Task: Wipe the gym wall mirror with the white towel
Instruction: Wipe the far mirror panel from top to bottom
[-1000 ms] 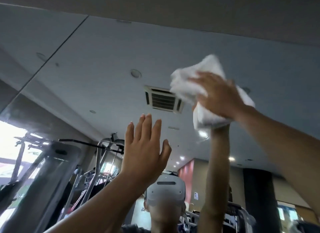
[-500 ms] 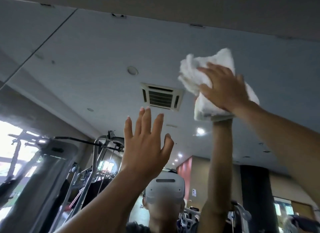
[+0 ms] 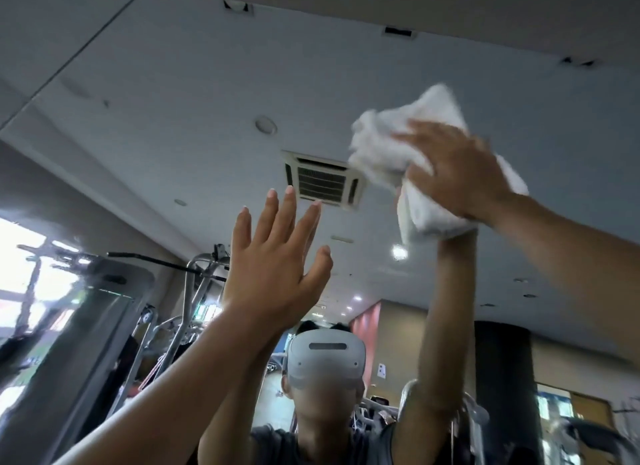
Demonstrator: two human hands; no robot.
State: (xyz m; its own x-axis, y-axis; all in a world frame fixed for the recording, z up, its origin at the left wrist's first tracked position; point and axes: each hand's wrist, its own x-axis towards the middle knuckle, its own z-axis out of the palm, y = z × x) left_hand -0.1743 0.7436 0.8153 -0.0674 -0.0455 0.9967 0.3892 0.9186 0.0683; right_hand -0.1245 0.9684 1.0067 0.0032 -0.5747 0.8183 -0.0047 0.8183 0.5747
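Right hand [image 3: 457,173], fingers spread, presses the bunched white towel [image 3: 381,146] high against the gym wall mirror [image 3: 173,101]; left hand [image 3: 273,267], fingers straight and empty, is raised lower left, apart from the towel.

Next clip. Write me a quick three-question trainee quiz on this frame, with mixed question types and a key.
1. True or false: the white towel is pressed under the right hand, high on the mirror.
2. Multiple choice: the left hand is A) gripping a spray bottle, B) raised with fingers spread, holding nothing, C) clenched in a fist.
3. Fill in: in the picture, the reflected ceiling vent sits just to the ____ of the towel.
Key: 1 true; 2 B; 3 left.
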